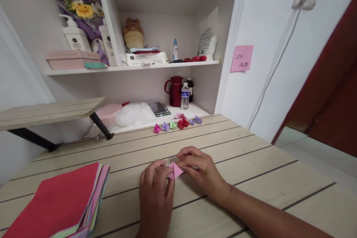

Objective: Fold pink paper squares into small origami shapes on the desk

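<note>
A small pink folded paper piece [176, 171], triangular in outline, sits between both hands just above or on the striped wooden table [223, 171]. My left hand [157, 182] grips its left side, fingers bent over the paper. From the right, my right hand [202, 171] pinches the opposite corner between thumb and fingers. Part of the paper is covered by the left fingertips. Farther back stand several little folded paper shapes, among them a magenta one [157, 128], a green one [173, 125] and a red one [183, 123].
A stack of coloured paper [55, 197] with a red sheet on top lies at the left. Behind the table, a white shelf [134, 68] holds bottles and boxes. A dark red jug [176, 91] and a water bottle [185, 96] stand below it. A small raised stand [52, 111] is at the left.
</note>
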Demonstrator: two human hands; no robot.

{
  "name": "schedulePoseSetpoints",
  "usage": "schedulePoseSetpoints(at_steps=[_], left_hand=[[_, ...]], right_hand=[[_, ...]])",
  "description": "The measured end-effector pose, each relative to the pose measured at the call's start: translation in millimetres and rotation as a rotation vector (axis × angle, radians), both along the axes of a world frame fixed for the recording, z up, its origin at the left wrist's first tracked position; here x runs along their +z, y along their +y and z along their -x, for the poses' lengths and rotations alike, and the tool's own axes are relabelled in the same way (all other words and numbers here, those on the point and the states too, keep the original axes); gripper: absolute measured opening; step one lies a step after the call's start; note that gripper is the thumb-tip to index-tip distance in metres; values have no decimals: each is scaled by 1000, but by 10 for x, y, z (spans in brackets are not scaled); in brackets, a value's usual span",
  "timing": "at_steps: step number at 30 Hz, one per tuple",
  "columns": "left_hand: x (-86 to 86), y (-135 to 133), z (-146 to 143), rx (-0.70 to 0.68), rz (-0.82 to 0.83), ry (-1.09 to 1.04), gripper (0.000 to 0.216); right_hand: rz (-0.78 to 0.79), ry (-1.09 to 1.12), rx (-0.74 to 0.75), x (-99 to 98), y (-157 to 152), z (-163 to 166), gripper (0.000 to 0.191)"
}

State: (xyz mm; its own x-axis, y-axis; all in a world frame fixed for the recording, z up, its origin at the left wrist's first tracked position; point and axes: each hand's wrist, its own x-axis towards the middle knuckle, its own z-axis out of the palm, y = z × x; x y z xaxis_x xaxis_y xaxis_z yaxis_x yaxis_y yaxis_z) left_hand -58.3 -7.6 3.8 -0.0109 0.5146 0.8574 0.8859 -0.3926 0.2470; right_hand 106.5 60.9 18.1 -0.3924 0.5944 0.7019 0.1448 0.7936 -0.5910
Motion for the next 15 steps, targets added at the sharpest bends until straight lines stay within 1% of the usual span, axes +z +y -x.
schedulePoseSetpoints(at_steps=[4,6,9,12,15], left_hand=[[4,-12,2,-71,33,-47,21],[12,-21,-10,-127,62,-44,22],[16,-20,-30,-171,89,-43,26],[4,-3,-36,-187,144,-46,29],[-13,18,-15,-160,143,-31,19]], right_hand=[[34,-8,42,4,-4,4,18],[62,12,73,-3,4,8,18],[95,31,107,-20,23,13,17],[119,1,132,-31,41,14,15],[110,-10,102,-14,39,8,10]])
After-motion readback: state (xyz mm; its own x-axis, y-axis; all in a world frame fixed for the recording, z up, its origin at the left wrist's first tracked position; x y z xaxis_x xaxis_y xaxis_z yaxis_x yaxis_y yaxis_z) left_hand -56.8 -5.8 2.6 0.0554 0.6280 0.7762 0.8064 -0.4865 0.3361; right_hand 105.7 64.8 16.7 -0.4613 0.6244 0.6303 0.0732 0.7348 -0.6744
